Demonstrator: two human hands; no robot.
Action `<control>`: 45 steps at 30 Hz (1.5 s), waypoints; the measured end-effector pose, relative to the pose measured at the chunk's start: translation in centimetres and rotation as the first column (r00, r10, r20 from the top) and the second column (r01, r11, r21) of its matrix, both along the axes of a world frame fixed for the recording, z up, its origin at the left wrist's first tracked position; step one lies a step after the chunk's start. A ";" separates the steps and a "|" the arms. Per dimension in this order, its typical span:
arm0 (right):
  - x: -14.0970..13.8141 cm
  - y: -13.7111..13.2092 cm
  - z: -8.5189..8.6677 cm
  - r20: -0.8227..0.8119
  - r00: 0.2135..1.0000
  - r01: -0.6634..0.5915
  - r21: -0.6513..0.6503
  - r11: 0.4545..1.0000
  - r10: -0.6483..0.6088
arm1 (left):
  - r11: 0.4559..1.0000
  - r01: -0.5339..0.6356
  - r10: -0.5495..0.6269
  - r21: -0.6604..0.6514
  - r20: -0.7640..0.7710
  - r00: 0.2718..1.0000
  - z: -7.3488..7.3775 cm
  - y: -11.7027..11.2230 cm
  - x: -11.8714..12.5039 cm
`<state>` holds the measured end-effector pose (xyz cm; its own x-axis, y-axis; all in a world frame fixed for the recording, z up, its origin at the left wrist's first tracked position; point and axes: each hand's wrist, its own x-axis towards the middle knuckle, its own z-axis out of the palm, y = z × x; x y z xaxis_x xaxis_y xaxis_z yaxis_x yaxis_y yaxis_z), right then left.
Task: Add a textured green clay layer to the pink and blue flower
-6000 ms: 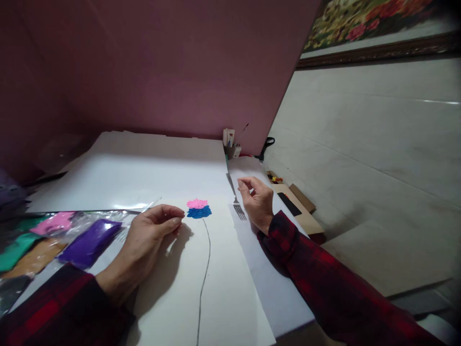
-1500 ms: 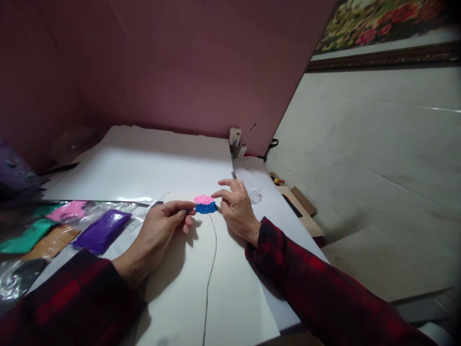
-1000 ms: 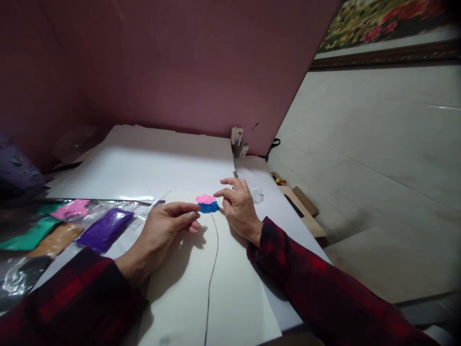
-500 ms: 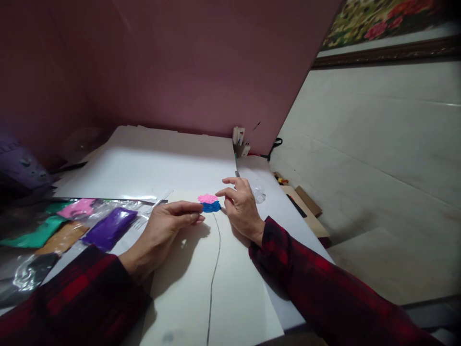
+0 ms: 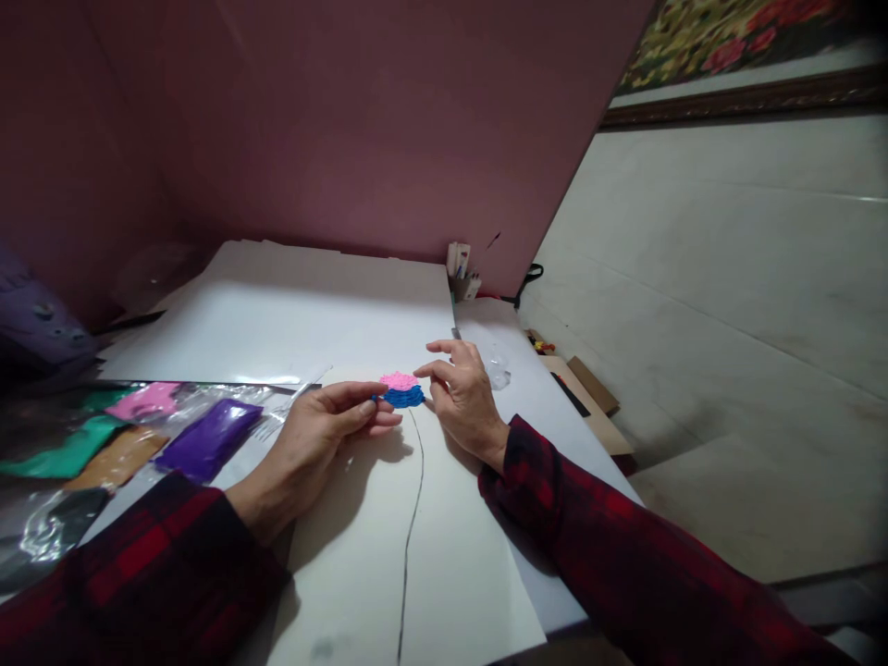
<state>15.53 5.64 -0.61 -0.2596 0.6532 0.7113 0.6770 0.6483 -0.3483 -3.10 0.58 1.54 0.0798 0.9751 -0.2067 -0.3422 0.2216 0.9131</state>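
Observation:
On the white paper (image 5: 361,573) lies a textured clay shape, with a pink clay patch (image 5: 400,381) on top and a blue clay patch (image 5: 405,398) below. A dark drawn line curves down from it. My left hand (image 5: 326,430) is at the shape's left edge, thumb and index finger closed on a tiny blue clay piece (image 5: 376,398). At the right edge, my right hand (image 5: 463,393) rests with its fingers bent and apart. Nothing shows between them, and its lower fingers are partly hidden.
Plastic bags of coloured clay, including a purple bag (image 5: 209,440) and a green bag (image 5: 66,449), lie on the left. A clear fork-like tool (image 5: 281,416) is beside my left hand. Large white sheets (image 5: 298,305) lie behind; a small pen holder (image 5: 458,261) stands by the wall.
My left thumb and index have drawn slightly back from the shape's edge, showing the tiny blue piece between them; its other fingers have extended a little. My right hand has hardly moved.

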 end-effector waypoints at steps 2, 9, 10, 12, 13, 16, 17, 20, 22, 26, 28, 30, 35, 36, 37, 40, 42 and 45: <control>0.0 0.0 0.0 0.002 1.000 -0.002 -0.002 1.000 0.002 | 1.000 0.012 -0.012 0.018 -0.010 1.000 0.0 0.0 0.0; 0.0 0.2 -0.1 -0.007 1.000 -0.006 0.001 1.000 0.006 | 0.995 0.069 -0.062 0.073 -0.093 0.994 -0.1 0.0 -0.3; 0.0 0.2 -0.1 -0.008 1.000 -0.005 0.003 1.000 0.005 | 0.993 0.077 -0.068 0.084 -0.103 0.992 -0.2 0.0 -0.3; -0.1 0.2 -0.1 -0.007 1.000 -0.006 0.003 1.000 0.006 | 0.991 0.082 -0.070 0.103 -0.113 0.991 -0.3 0.1 -0.4; -0.1 0.2 -0.1 -0.006 1.000 -0.006 0.002 1.000 0.006 | 0.991 0.080 -0.067 0.111 -0.111 0.991 -0.3 0.1 -0.4; -0.1 0.1 0.0 -0.002 1.000 -0.007 -0.003 1.000 0.007 | 0.989 0.079 -0.065 0.127 -0.113 0.991 -0.5 0.1 -0.3; -0.1 0.1 0.0 -0.003 1.000 -0.007 -0.003 1.000 0.007 | 0.988 0.085 -0.070 0.130 -0.121 0.990 -0.6 0.0 -0.3; 0.0 0.1 0.0 0.000 1.000 -0.016 0.000 1.000 0.016 | 0.983 0.103 -0.082 0.154 -0.139 0.987 -0.5 -0.1 -0.2; 0.0 0.0 0.0 0.009 1.000 -0.025 -0.001 1.000 0.025 | 0.979 0.095 -0.068 0.178 -0.150 0.986 -0.3 -0.2 -0.1; 0.0 0.0 0.0 0.025 0.999 -0.039 -0.008 0.999 0.039 | 0.977 0.048 -0.008 0.209 -0.187 0.982 0.1 -0.4 0.0; 0.0 0.0 0.0 0.030 0.999 -0.044 0.002 0.999 0.044 | 0.974 0.031 0.019 0.224 -0.219 0.976 0.3 -0.4 0.0; -0.1 0.0 0.0 0.036 0.998 -0.046 0.019 0.999 0.045 | 0.968 0.027 0.041 0.248 -0.263 0.964 0.4 -0.5 0.0; -0.1 0.1 0.0 0.048 0.997 -0.059 0.062 0.996 0.056 | 0.954 0.038 0.032 0.298 -0.224 0.974 1.0 -0.3 -0.1; -0.1 0.1 0.0 0.044 0.997 -0.062 0.071 0.996 0.059 | 0.948 0.030 0.034 0.316 -0.196 0.980 1.4 -0.3 -0.3; -0.1 0.2 0.0 0.034 0.998 -0.062 0.082 0.995 0.059 | 0.940 0.009 0.054 0.340 -0.175 0.983 1.8 -0.2 -0.6; 0.0 0.3 -0.1 -0.023 0.999 -0.043 0.107 0.993 0.046 | 0.924 -0.080 0.152 0.375 -0.166 0.974 3.7 -0.5 -2.0; 0.0 0.4 -0.1 -0.063 0.997 -0.027 0.115 0.993 0.035 | 0.914 -0.142 0.233 0.380 -0.205 0.951 5.1 -1.0 -3.3; -0.1 0.5 -0.2 -0.085 0.996 -0.024 0.124 0.992 0.035 | 0.865 -0.272 0.398 0.421 -0.246 0.884 6.7 -2.0 -5.6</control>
<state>15.47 6.10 -0.82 -0.2111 0.5523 0.8065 0.6273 0.7093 -0.3215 -8.72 -1.46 8.27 -0.2739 0.9384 0.2108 -0.0150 -0.2233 0.9746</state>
